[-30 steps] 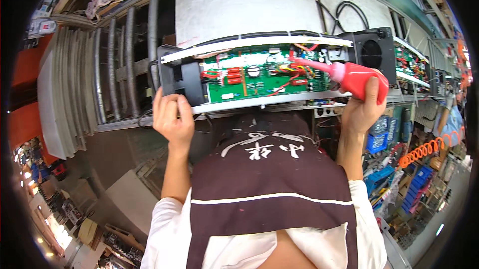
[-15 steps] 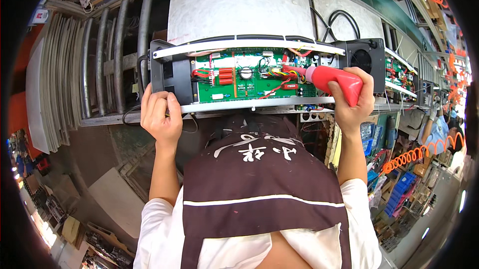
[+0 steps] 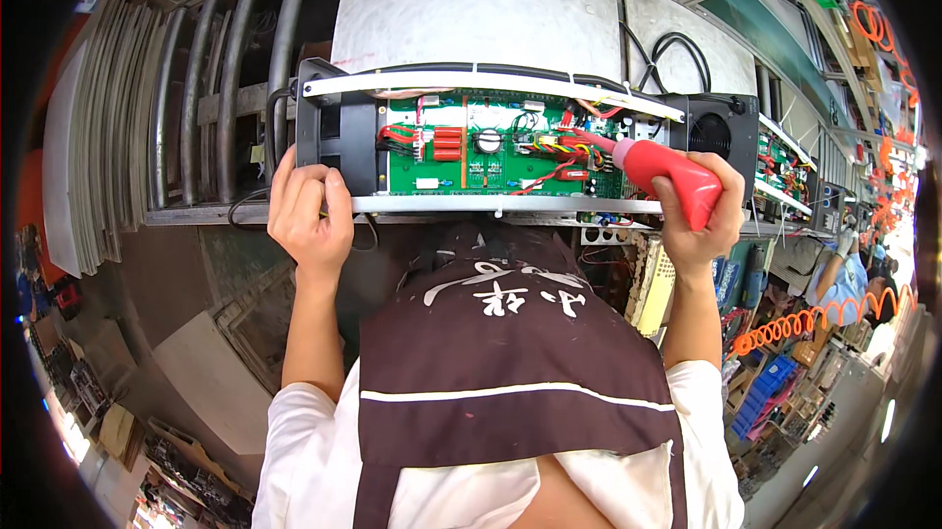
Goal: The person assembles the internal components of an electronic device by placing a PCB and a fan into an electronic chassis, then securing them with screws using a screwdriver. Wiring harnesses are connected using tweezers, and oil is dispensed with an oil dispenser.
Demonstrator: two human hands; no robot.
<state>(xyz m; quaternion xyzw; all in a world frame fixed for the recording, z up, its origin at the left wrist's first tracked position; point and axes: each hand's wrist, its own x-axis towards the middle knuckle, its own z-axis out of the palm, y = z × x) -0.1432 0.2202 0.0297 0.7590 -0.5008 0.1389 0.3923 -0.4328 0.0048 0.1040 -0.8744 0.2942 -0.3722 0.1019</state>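
Observation:
In front of me lies a long open electronic device, with a green circuit board (image 3: 402, 176) between a white far rail (image 3: 471, 83) and a silver near rail (image 3: 491, 203). My left hand (image 3: 312, 220) grips the near left corner of its black end housing (image 3: 355, 141), fingers curled. A red squeeze bottle (image 3: 672, 179) is wrapped in my right hand (image 3: 711, 230), tilted with its thin nozzle toward the board's right part. The nozzle tip is among red and coloured wires (image 3: 559, 146), and whether it touches anything is unclear. A round silver component (image 3: 487, 141) sits mid-board.
A black fan (image 3: 708, 134) closes the device's right end. Beyond lies a pale metal plate (image 3: 471, 4) and a coiled black cable (image 3: 679, 56). Metal rollers (image 3: 232, 87) run at left. Another open device (image 3: 782, 171) stands at right, with a co-worker (image 3: 842, 274) farther off.
The red bottle has shifted slightly right and nearer me, and it slants more steeply. My left hand keeps its hold on the corner. The whole view has shifted a little.

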